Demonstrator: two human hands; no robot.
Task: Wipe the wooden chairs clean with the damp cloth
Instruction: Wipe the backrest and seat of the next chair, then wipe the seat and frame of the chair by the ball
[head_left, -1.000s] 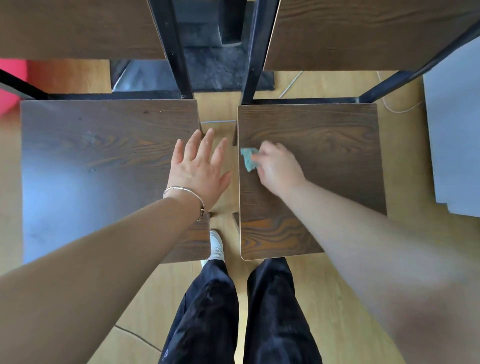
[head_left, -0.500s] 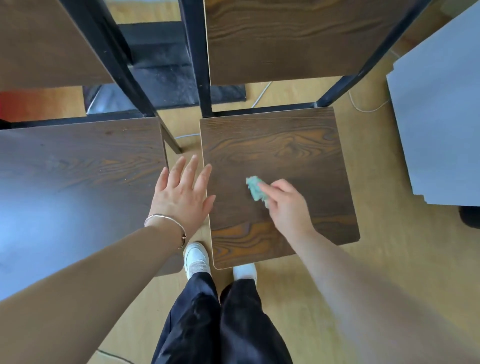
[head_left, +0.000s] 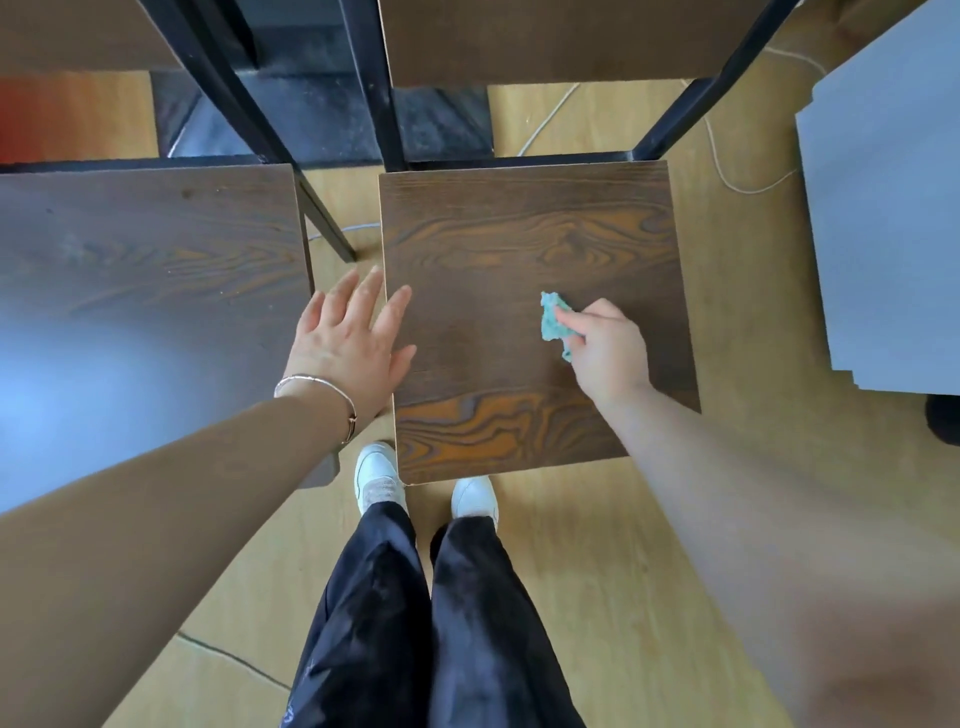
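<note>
Mid-wipe: the right hand (head_left: 608, 353) pinches the teal cloth (head_left: 553, 322) on the right chair seat (head_left: 519, 234); the left hand (head_left: 350, 345), fingers spread, steadies its edge. The left chair seat (head_left: 145, 260) probably awaits wiping.

Cloth (head_left: 549, 322) on the right chair seat (head_left: 519, 234), under your right hand (head_left: 610, 353). Your left hand (head_left: 348, 348) sits at its left edge.
</note>
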